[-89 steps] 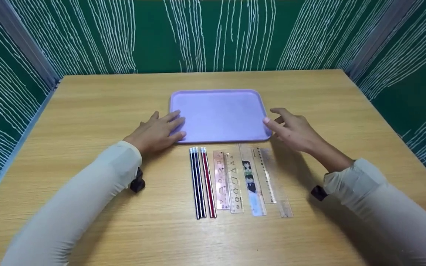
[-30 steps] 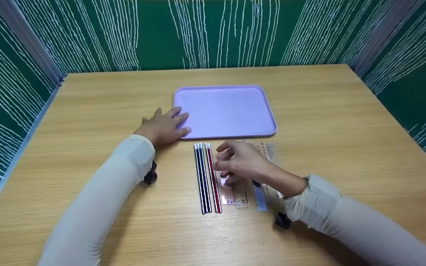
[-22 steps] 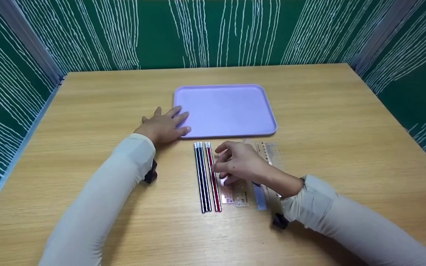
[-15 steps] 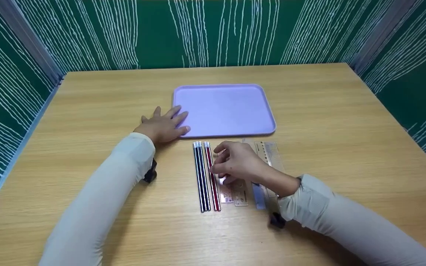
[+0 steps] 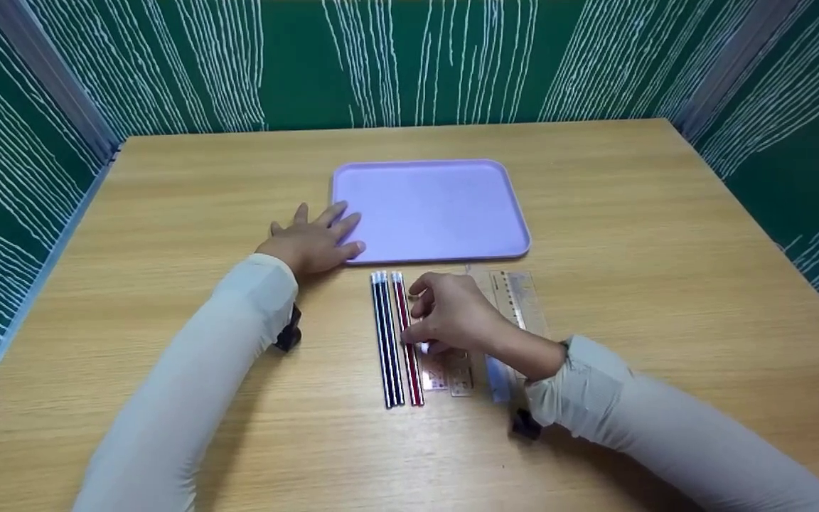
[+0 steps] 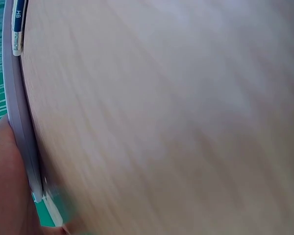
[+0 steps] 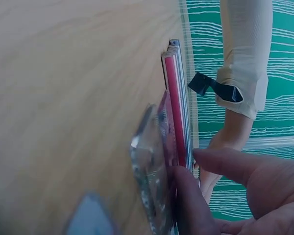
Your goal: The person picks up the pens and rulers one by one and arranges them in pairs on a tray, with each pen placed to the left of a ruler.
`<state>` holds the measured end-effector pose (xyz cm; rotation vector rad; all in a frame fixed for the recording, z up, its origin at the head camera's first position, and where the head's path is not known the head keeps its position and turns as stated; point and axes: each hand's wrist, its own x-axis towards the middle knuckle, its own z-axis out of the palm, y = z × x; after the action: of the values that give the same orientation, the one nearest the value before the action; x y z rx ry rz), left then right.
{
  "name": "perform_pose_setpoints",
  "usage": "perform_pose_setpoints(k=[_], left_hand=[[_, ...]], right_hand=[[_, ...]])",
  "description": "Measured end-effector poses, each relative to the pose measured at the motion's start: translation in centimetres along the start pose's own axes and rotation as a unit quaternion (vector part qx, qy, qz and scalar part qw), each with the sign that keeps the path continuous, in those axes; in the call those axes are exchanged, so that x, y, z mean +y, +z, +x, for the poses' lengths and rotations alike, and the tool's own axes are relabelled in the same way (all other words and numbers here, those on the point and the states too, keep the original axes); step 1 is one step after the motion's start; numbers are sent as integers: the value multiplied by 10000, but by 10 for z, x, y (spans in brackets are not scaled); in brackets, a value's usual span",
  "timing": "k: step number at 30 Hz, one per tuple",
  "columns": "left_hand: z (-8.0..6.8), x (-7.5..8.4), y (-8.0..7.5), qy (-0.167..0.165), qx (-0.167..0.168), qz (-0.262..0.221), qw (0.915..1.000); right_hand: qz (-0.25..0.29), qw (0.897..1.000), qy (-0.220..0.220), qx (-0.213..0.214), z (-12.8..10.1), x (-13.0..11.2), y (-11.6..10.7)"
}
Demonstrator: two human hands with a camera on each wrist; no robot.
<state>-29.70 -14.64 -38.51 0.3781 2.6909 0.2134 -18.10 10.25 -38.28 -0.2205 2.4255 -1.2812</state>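
Note:
My left hand (image 5: 338, 231) lies flat, fingers straight, on the table and the near left corner of a lilac tray (image 5: 431, 206). The left wrist view shows the tray's rim (image 6: 19, 122) beside my palm. In front of the tray lie two dark pencils (image 5: 387, 341) and a red pencil (image 5: 409, 370), side by side. My right hand (image 5: 416, 320) is curled over the red pencil. In the right wrist view, thumb (image 7: 235, 166) and forefinger (image 7: 186, 196) pinch the red pencil (image 7: 174, 98) next to a clear-edged ruler (image 7: 152, 161).
Several rulers lie to the right of the pencils: a pink one (image 5: 436, 375), a stencil ruler (image 5: 461, 377), a blue picture ruler (image 5: 498, 377) and clear ones (image 5: 520, 295), partly under my right wrist. The wooden table (image 5: 630, 213) is walled by green panels on three sides.
My right hand came from the tray's right edge down to the pencils and rulers, then edged left onto the red pencil. The left hand has stayed put.

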Motion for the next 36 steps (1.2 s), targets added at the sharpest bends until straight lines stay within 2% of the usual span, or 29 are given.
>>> perform_pose_setpoints(k=[13, 22, 36], left_hand=[[-1, -1, -3, -27, 14, -54, 10000], [-3, 0, -2, 21, -1, -93, 10000], [-2, 0, -1, 24, -16, -53, 10000]], right_hand=[[-309, 9986, -353, 236, 1, -2, 3], [108, 9999, 18, -13, 1, 0, 0], [686, 9967, 124, -404, -3, 4, -9]])
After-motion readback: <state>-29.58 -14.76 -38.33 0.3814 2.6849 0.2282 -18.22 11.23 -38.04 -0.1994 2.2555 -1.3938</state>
